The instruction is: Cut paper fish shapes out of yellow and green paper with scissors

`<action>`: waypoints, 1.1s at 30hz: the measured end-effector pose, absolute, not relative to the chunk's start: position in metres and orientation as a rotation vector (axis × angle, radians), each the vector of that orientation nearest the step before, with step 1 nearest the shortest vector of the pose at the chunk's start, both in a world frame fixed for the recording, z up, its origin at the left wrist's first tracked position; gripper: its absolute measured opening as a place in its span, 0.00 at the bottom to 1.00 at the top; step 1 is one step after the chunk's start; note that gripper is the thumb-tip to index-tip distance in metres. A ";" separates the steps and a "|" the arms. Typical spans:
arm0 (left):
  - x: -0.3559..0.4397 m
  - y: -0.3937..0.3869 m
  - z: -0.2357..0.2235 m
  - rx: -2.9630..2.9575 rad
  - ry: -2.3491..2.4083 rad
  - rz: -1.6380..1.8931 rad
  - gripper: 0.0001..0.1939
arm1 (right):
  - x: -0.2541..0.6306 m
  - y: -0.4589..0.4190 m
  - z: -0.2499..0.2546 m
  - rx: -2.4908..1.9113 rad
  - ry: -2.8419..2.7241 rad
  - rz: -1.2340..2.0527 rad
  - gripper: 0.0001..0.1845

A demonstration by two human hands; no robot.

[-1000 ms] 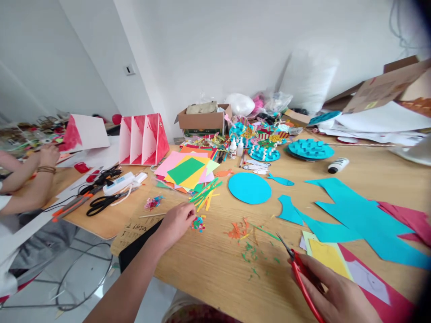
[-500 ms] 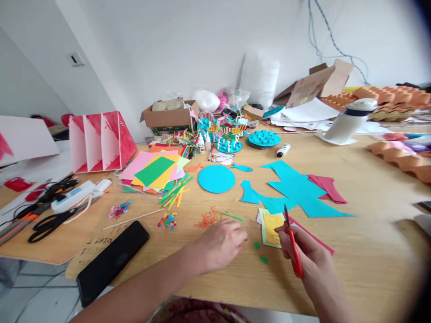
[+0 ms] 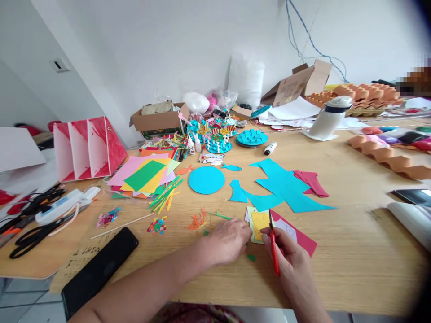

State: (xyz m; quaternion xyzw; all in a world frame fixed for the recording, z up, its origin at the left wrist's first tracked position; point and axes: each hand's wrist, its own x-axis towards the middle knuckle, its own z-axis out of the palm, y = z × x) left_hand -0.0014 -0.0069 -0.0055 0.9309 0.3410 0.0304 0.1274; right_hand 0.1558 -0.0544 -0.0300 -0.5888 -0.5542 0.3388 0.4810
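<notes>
The right hand (image 3: 286, 255) is closed around the handles of a small pair of scissors with red handles and dark metal blades (image 3: 274, 255). The blades point forward from this hand, away from the person, and they look pressed together. The left hand (image 3: 230, 240) has its fingers bent and gathered close to one another; their tips are turned down, so I cannot tell whether they pinch something.

Between the two hands, a little forward, lies a small yellow paper sheet with a drawn outline (image 3: 258, 220), upon a pale green paper sheet (image 3: 249, 211). Behind the right hand, partly covered by it, is a dark red paper piece (image 3: 305, 242) that carries a pale lilac paper with a drawing (image 3: 288, 230). Just beyond the left hand there is a narrow green paper strip (image 3: 218, 215), and to its left a loose heap of orange paper shreds (image 3: 197, 221). A tiny green paper scrap (image 3: 251, 257) lies near its fingertips, on the side of the person.

The scissors should be light but rigid, best held by the red loops, with the fingers away from the sharp tip. The strip is probably very light and flexible, easy to crease or tear; I would take it softly by one end, between thumb and forefinger.
</notes>
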 end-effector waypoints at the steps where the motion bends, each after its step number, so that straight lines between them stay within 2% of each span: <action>1: -0.001 -0.006 -0.006 2.699 0.990 0.084 0.04 | 0.155 -0.054 -0.029 -1.444 -1.361 0.821 0.11; 11: 0.001 -0.004 -0.005 2.690 0.970 0.060 0.04 | 0.156 -0.053 -0.028 -1.506 -1.490 0.720 0.13; 20: 0.003 -0.006 -0.014 2.604 0.961 0.187 0.06 | 0.157 -0.052 -0.035 -1.474 -1.401 0.809 0.10; 26: -0.009 -0.003 0.012 2.057 1.070 0.605 0.11 | 0.144 -0.051 -0.023 -1.398 -1.113 0.987 0.13; 33: -0.027 -0.008 0.020 1.424 1.049 0.886 0.02 | 0.111 -0.043 0.002 -1.303 -1.181 1.008 0.12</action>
